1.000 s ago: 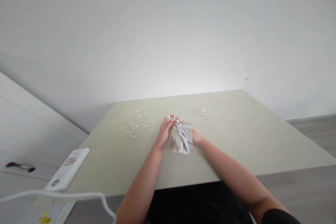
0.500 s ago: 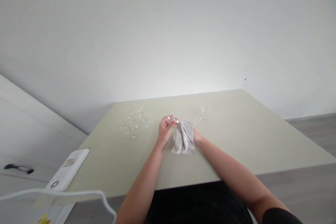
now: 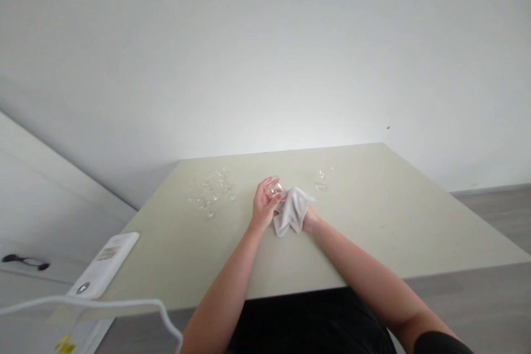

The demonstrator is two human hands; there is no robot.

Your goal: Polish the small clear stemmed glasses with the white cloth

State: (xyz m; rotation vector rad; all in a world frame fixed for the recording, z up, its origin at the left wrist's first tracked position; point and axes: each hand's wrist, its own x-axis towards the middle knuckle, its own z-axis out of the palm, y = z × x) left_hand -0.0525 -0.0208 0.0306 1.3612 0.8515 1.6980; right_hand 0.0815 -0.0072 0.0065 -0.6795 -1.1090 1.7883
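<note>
Work on the small clear stemmed-looking glass (image 3: 274,184) appears to be partway through: it is in hand, with the soft pale grey cloth (image 3: 292,211) against its lower end, and it has not been set down. Taking the cloth as the landmark, a cluster of clear glass pieces (image 3: 213,191) rests well to its left, and one lone clear glass vessel (image 3: 322,175) stands beyond it and to the right, all on the pale greenish-cream bench (image 3: 352,221). Which of these groups, if either, has been dealt with cannot be told; their surfaces are too faint to judge, and the cluster is too tangled to count.

The glass in hand is just left of the cloth's upper edge, above the bench. It looks tilted, its long axis seeming to run from the rounded bowl, on the far left, down toward the cloth, where the other end is hidden. The bowl's mouth probably faces up and away from the person, but the transparency leaves that unsure.

The left grip (image 3: 263,206) is curled around the bowl, thumb on the near side. The right grip (image 3: 310,220) holds the cloth from its right; the fingers are covered, so their spacing cannot be seen.
</note>
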